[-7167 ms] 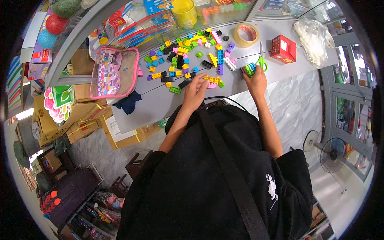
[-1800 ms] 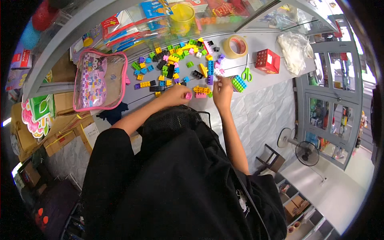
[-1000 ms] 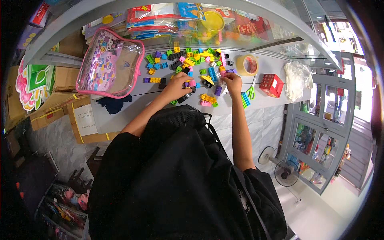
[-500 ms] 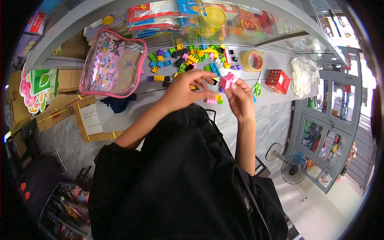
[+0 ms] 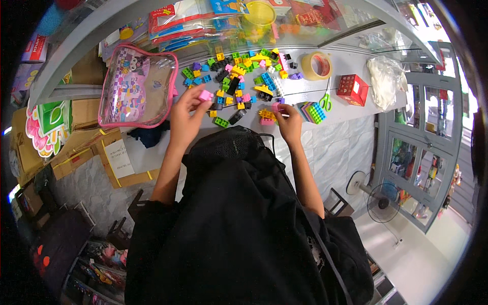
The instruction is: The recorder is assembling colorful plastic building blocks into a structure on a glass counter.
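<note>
My left hand is raised at the left side of the brick pile, thumb and fingers pinching a pink toy brick. Lower right of the pile, my right hand has its fingertips closed on another pink brick, partly covered by the fingers. Just left of those fingertips sits a small yellow-and-pink brick cluster. On the other side of my right hand, a block of joined bricks in several colours lies at the table edge. Loose coloured bricks spread over the table between and beyond my hands.
A clear pink-edged pouch lies left of the bricks, with dark cloth below it. To the right are a tape roll, green-handled scissors, a red box and a white plastic bag. A glass case borders the back.
My hands have moved apart: the left went left and now holds a pink brick, while the right came down beside the yellow-and-pink cluster. The multicoloured joined block has come into sight.
</note>
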Available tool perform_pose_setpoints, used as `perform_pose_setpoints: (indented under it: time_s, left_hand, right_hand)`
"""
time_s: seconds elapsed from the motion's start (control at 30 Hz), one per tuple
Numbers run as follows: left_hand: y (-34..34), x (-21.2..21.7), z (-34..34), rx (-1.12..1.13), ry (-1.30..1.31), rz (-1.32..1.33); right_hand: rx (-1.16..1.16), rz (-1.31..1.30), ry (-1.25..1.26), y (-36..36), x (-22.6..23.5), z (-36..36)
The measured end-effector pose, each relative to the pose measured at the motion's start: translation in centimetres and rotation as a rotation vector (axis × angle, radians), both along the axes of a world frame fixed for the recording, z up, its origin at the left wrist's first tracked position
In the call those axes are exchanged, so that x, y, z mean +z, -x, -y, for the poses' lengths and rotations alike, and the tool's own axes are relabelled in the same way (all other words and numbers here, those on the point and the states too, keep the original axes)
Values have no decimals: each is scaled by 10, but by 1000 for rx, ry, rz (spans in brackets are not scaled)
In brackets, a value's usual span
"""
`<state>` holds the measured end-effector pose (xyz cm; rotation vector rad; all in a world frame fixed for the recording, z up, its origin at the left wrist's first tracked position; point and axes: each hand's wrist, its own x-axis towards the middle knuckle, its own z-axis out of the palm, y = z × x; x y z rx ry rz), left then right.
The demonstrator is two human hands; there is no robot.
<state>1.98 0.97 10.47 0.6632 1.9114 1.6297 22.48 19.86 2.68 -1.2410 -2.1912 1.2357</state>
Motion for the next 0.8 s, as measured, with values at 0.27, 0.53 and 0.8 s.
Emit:
perform_pose_setpoints:
  time_s: [0.27, 0.53, 0.8]
  left_hand:
    - [3, -12, 38, 173, 61, 57]
    - [-6, -37, 43, 286, 69, 118]
    - [-7, -52, 36, 218, 97, 106]
  right_hand:
    - [61, 52, -117, 31, 1, -20]
    - [221, -23, 31, 120, -2, 5]
    - [525, 165, -240, 88, -3, -12]
